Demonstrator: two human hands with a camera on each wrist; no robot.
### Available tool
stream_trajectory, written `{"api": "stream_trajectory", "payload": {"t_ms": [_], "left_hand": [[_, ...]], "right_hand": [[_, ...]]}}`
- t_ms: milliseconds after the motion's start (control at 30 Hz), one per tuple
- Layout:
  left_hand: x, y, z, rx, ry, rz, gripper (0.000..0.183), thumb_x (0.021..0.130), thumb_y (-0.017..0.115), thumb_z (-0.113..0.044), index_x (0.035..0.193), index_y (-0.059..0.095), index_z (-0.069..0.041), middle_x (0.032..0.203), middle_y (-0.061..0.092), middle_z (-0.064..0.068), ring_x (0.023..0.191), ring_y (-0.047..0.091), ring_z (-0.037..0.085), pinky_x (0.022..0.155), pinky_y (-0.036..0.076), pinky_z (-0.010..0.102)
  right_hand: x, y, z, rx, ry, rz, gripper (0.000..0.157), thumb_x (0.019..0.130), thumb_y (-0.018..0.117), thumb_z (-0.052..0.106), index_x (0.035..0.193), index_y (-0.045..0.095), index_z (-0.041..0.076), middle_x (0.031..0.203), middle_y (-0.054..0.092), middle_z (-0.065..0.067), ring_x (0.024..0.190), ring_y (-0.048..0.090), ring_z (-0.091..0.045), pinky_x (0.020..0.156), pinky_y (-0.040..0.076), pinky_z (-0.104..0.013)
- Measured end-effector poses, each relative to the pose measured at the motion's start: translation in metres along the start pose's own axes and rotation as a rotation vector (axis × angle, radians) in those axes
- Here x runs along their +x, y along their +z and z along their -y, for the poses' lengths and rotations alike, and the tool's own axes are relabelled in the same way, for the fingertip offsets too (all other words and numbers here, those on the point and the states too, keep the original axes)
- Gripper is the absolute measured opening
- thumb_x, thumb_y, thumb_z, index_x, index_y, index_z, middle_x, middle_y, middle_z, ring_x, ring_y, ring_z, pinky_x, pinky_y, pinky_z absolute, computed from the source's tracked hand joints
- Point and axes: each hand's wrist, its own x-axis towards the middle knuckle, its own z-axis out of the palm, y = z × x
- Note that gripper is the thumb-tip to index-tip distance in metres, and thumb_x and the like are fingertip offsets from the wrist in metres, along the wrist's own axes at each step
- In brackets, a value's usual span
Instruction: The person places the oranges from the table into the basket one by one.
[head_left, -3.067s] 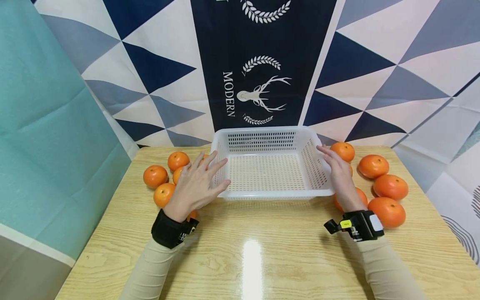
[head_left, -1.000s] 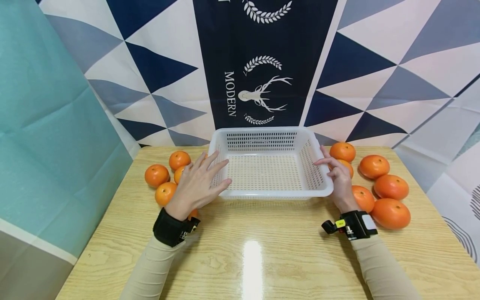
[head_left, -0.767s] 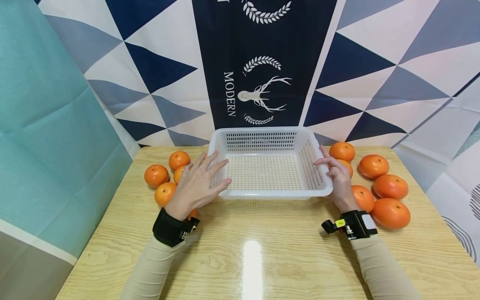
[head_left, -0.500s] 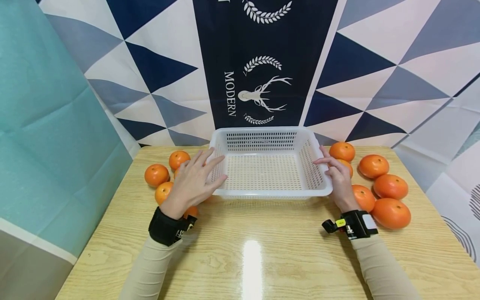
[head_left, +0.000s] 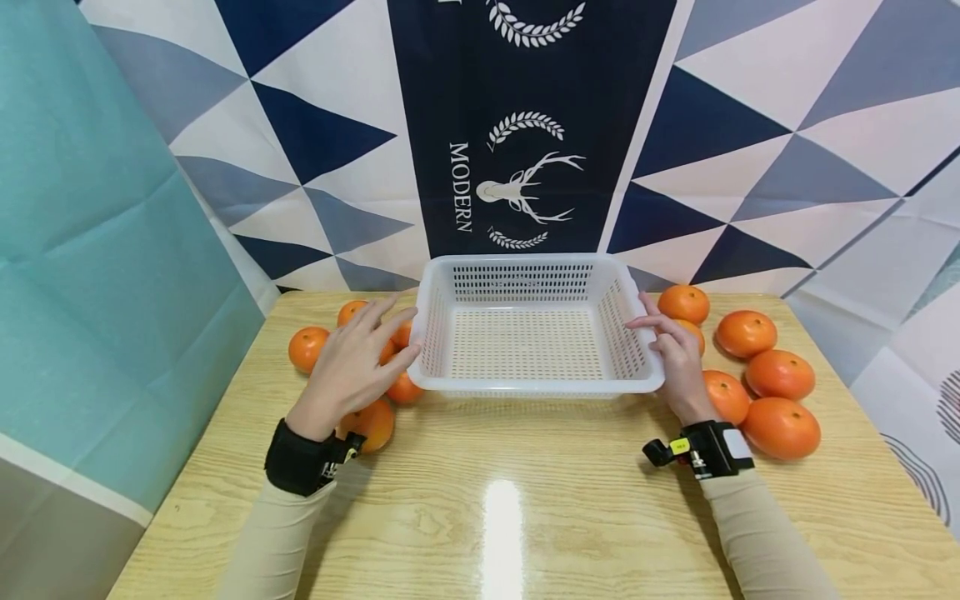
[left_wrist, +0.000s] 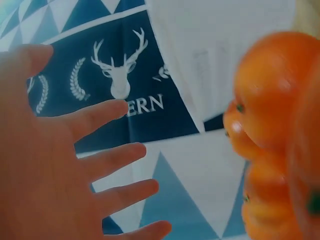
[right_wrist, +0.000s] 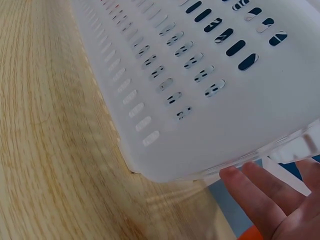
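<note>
A white basket (head_left: 525, 346) sits in the middle of the counter (head_left: 442, 517), at the back. It is a long box with lots of little holes in its sides, and its holey floor shows from end to end. The right wrist view shows its bottom corner close up against the counter.

The right hand (head_left: 678, 358) is at the basket's right end. Its fingers are bent and grip the rim, and one finger pokes over the top to the inside (I cannot see where the thumb goes). The left hand (head_left: 352, 362) is spread wide, with its fingers apart. It is just beside the basket's left end, over the round orange fruits (head_left: 378, 425) there. I cannot tell if it touches any of them. In the left wrist view, some of these fruits show little green spots on their skin.

More orange fruits (head_left: 780, 373) lie on the right side, and some of them are partly behind the right hand. Each wrist has a black strap (head_left: 298, 460), and both sleeves (head_left: 772, 533) are tan. Behind the counter hangs a cloth (head_left: 517, 92) with blue and white triangles and a dark strip with a deer head and the word MODERN. On the left is a blue-green sheet (head_left: 97, 250).
</note>
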Motion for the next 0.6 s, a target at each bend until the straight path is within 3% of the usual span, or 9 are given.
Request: {"api": "stream_trajectory", "payload": {"t_ms": [267,367,600], "left_hand": [[-0.019,-0.011,0.026,-0.014,-0.054,0.015,0.065,0.113,0.055,-0.053,0.169,0.052,-0.019,0.183,0.038,0.020,0.169,0.034,0.049,0.129,0.033,0.081],[-0.025,-0.014,0.029,0.003,-0.045,0.017,0.064,0.114,0.055,-0.051,0.169,0.052,-0.018,0.182,0.039,0.021,0.168,0.036,0.053,0.129,0.034,0.080],[-0.033,-0.008,0.028,0.041,-0.037,0.072,0.063,0.112,0.058,-0.053,0.161,0.061,-0.013,0.169,0.056,0.024,0.150,0.057,0.053,0.113,0.055,0.074]], "right_hand": [[0.000,0.002,-0.001,0.008,-0.017,-0.006,0.045,0.093,0.035,-0.007,0.109,0.077,-0.009,0.185,0.035,-0.019,0.177,0.024,-0.038,0.112,0.046,-0.006],[0.000,0.002,-0.001,-0.006,-0.020,-0.009,0.046,0.093,0.035,-0.006,0.110,0.077,-0.009,0.184,0.036,-0.018,0.177,0.024,-0.037,0.112,0.046,-0.006],[0.000,0.000,-0.001,-0.017,-0.013,-0.010,0.047,0.093,0.035,-0.004,0.111,0.078,-0.008,0.184,0.038,-0.016,0.177,0.025,-0.035,0.114,0.046,-0.006]]}}
